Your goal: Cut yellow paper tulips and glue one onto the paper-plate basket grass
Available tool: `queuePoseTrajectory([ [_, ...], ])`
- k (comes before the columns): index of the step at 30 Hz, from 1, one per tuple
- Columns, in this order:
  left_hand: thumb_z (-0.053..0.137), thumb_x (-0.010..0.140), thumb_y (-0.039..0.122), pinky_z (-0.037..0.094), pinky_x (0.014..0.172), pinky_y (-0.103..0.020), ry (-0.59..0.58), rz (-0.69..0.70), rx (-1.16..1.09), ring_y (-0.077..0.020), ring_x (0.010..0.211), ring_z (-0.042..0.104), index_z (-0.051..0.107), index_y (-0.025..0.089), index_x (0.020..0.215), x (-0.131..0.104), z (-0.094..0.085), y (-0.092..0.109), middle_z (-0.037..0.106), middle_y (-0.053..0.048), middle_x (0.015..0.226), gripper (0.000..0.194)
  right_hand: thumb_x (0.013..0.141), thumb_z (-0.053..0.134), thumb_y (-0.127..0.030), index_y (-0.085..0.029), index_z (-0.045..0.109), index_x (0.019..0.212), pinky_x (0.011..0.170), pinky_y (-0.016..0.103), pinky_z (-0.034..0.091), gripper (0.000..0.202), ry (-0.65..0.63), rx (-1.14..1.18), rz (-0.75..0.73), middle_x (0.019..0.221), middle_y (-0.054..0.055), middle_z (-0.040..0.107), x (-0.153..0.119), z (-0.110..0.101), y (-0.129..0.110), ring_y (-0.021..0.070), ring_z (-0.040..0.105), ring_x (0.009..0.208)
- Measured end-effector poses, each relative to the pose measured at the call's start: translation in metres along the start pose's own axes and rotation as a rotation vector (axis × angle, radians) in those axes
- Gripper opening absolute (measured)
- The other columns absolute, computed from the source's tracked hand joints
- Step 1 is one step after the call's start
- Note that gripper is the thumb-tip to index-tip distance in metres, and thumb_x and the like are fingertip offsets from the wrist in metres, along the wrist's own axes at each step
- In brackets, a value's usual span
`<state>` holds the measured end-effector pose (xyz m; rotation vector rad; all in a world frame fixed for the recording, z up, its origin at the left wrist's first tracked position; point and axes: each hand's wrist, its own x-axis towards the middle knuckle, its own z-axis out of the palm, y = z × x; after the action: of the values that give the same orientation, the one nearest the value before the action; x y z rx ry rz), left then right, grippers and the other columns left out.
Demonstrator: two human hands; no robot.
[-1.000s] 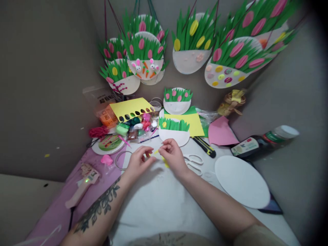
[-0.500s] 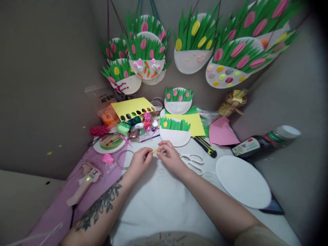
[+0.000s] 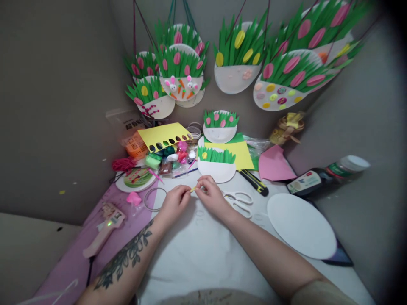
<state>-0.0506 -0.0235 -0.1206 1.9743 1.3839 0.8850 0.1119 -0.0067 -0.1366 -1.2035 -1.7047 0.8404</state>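
Between my two hands, over the white table cover, is a small yellow piece [image 3: 192, 190]. My left hand [image 3: 177, 200] pinches its left end, and the fingers of my right hand [image 3: 210, 194] close on its other end. Just beyond them lies a white half plate [image 3: 216, 170] with green paper grass and one yellow oval on it. White scissors [image 3: 240, 202] rest right beside my right hand. A roll of tape [image 3: 154, 199] is to the left of my left hand.
A glue gun [image 3: 104, 228] with a green light lies at the left. A yellow-black cutter [image 3: 254, 182], an oval white plate [image 3: 301, 225] and a dark bottle [image 3: 327, 173] are at the right. Clay packets [image 3: 171, 159] sit behind. Decorated plates [image 3: 237, 78] hang above.
The view has shifted slightly. Both hands stay together around the yellow piece, which is tilted a little differently between the fingertips.
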Motion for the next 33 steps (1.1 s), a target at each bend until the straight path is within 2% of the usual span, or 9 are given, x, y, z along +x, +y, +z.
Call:
queuePoseTrajectory([
  [11,0.046,0.083,0.028,0.042,0.063,-0.024,0.035,-0.072,-0.028,-0.0134,0.069,0.055,0.061,0.016,0.08,-0.0011,0.006,0.0015,0.063,-0.003,0.077,0.02,0.075,0.054,-0.015,-0.02,0.056,0.075,0.082,0.032,0.041,0.005,0.025,0.015,-0.006,0.092,0.004,0.051,-0.0002,0.0038,0.0036,0.0177,0.05,0.092],
  [18,0.046,0.08,0.024,0.04,0.062,-0.023,0.079,-0.091,-0.02,-0.0124,0.065,0.053,0.058,0.016,0.071,0.0001,0.0054,0.0011,0.06,-0.001,0.069,0.017,0.079,0.051,-0.021,-0.019,0.058,0.076,0.071,0.028,0.044,0.008,0.024,0.096,0.034,0.087,0.004,0.053,-0.0016,0.0049,0.0003,0.0167,0.053,0.086],
  [20,0.046,0.08,0.024,0.04,0.061,-0.023,0.091,-0.099,-0.022,-0.0124,0.065,0.053,0.058,0.016,0.07,0.0004,0.005,0.0011,0.059,0.0,0.069,0.017,0.08,0.05,-0.023,-0.02,0.058,0.084,0.071,0.028,0.045,0.009,0.047,0.152,0.064,0.088,0.004,0.054,-0.0032,0.0069,0.0007,0.0162,0.053,0.085],
  [24,0.046,0.082,0.027,0.04,0.061,-0.023,0.109,-0.094,-0.026,-0.0125,0.065,0.053,0.059,0.016,0.073,-0.0007,0.005,0.0015,0.06,-0.001,0.07,0.019,0.078,0.056,-0.028,-0.02,0.051,0.108,0.074,0.028,0.046,0.032,0.097,0.27,0.143,0.094,0.004,0.056,-0.0042,0.0099,0.0021,0.015,0.054,0.084],
  [25,0.046,0.083,0.028,0.041,0.062,-0.023,0.107,-0.083,-0.03,-0.0126,0.066,0.054,0.059,0.016,0.074,-0.0012,0.0053,0.0016,0.061,-0.002,0.072,0.019,0.077,0.058,-0.029,-0.02,0.052,0.106,0.074,0.028,0.045,0.031,0.081,0.276,0.141,0.094,0.004,0.056,-0.0038,0.0097,0.0016,0.0149,0.054,0.083],
  [28,0.048,0.083,0.028,0.042,0.063,-0.022,0.091,-0.049,-0.036,-0.0128,0.069,0.056,0.061,0.017,0.076,-0.0026,0.0064,0.0015,0.063,-0.002,0.076,0.018,0.076,0.058,-0.028,-0.019,0.058,0.081,0.069,0.026,0.043,0.011,-0.007,0.258,0.103,0.082,0.002,0.057,-0.0023,0.0069,-0.002,0.0145,0.053,0.077],
  [30,0.049,0.082,0.027,0.042,0.063,-0.022,0.083,-0.047,-0.037,-0.0124,0.068,0.055,0.061,0.017,0.075,-0.0029,0.0071,0.0013,0.063,-0.002,0.074,0.017,0.077,0.056,-0.027,-0.018,0.056,0.07,0.066,0.025,0.041,0.011,-0.046,0.26,0.097,0.074,0.0,0.055,-0.0015,0.0046,-0.0042,0.0141,0.051,0.073],
  [33,0.049,0.082,0.028,0.041,0.061,-0.022,0.072,-0.072,-0.074,-0.0121,0.066,0.054,0.06,0.016,0.073,-0.0024,0.0072,0.0017,0.062,-0.001,0.073,0.018,0.077,0.055,-0.027,-0.018,0.058,0.069,0.066,0.025,0.04,0.012,-0.059,0.284,0.112,0.071,0.0,0.054,-0.0008,0.0026,-0.0032,0.0136,0.05,0.07],
])
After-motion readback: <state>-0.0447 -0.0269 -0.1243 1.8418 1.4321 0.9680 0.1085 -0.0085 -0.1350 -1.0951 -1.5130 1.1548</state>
